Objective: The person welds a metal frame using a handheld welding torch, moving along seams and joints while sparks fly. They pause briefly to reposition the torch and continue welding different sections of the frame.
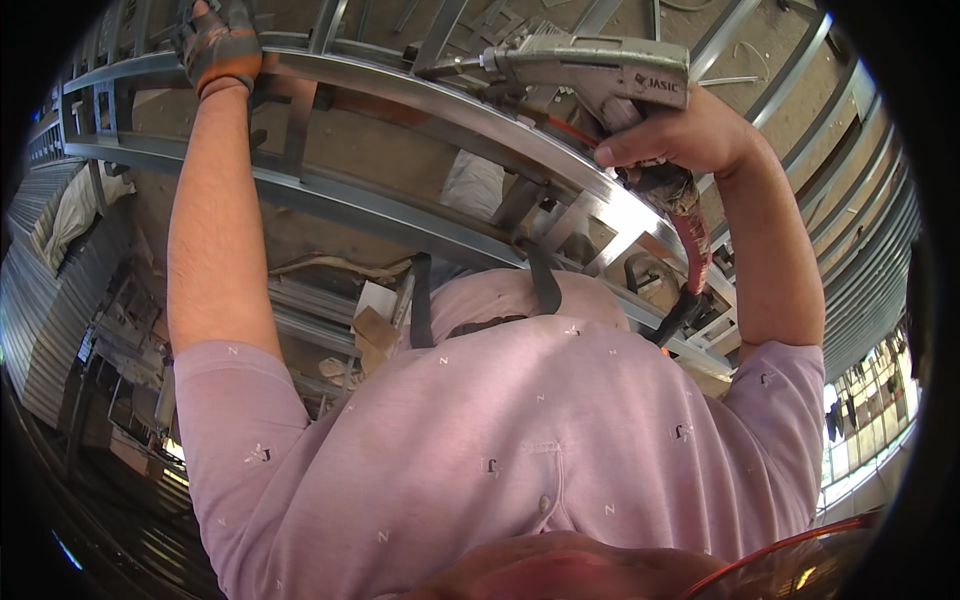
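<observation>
My right hand [680, 140] is closed round the handle of a grey welding gun [590, 68]. The gun's nozzle points left, over the long upper rail of a shiny metal frame [440, 98]. From the handle a taped red and black cable [692, 235] hangs down. My left hand [220, 52], in a worn grey and orange glove, is at the same frame farther left. Its fingers look curled at the rail, partly cut off by the picture's top edge.
More metal bars [830, 170] run in parallel on the right. Corrugated sheets [40, 320] and a pale cloth [85, 215] are at the far left. Cardboard pieces [375, 335] lie below the frame, near my body. Loose strips and wire lie on the floor beyond.
</observation>
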A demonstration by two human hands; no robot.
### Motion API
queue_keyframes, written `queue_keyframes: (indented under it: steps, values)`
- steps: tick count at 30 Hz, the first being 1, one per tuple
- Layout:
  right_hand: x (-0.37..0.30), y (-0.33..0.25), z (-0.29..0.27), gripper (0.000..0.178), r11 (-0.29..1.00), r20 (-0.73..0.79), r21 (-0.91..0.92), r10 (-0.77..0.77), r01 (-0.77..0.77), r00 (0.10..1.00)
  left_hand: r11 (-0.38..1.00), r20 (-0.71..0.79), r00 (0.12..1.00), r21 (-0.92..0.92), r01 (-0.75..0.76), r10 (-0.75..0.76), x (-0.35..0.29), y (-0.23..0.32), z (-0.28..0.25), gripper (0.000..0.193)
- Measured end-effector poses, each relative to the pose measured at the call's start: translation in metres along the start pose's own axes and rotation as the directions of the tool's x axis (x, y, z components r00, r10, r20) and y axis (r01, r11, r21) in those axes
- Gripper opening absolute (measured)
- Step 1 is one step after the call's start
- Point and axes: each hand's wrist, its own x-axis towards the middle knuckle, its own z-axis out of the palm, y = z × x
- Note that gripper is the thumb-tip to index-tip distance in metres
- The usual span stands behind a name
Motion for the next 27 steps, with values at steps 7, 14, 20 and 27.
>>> queue_keyframes:
  steps: [7,14,20,27]
  values:
    - [0.003,-0.002,0.0,0.052,0.999,0.014,-0.022,0.035,-0.035,0.999,0.995,-0.022,0.996,-0.054,0.081,-0.083,-0.001,0.014,-0.018,0.057]
    - [0.004,-0.003,0.0,0.051,0.999,0.029,-0.019,0.048,-0.048,0.998,0.915,-0.085,0.97,-0.36,0.184,-0.228,-0.006,0.018,-0.017,0.06]
    - [0.005,0.001,0.0,0.05,1.0,0.028,-0.013,0.02,-0.02,0.999,0.943,-0.041,0.972,-0.255,0.214,-0.232,-0.004,0.013,-0.015,0.068]
    - [0.005,0.008,0.001,0.048,0.999,0.003,0.012,-0.032,0.032,0.999,0.957,-0.096,0.976,-0.238,0.168,-0.195,0.0,0.003,0.003,0.069]
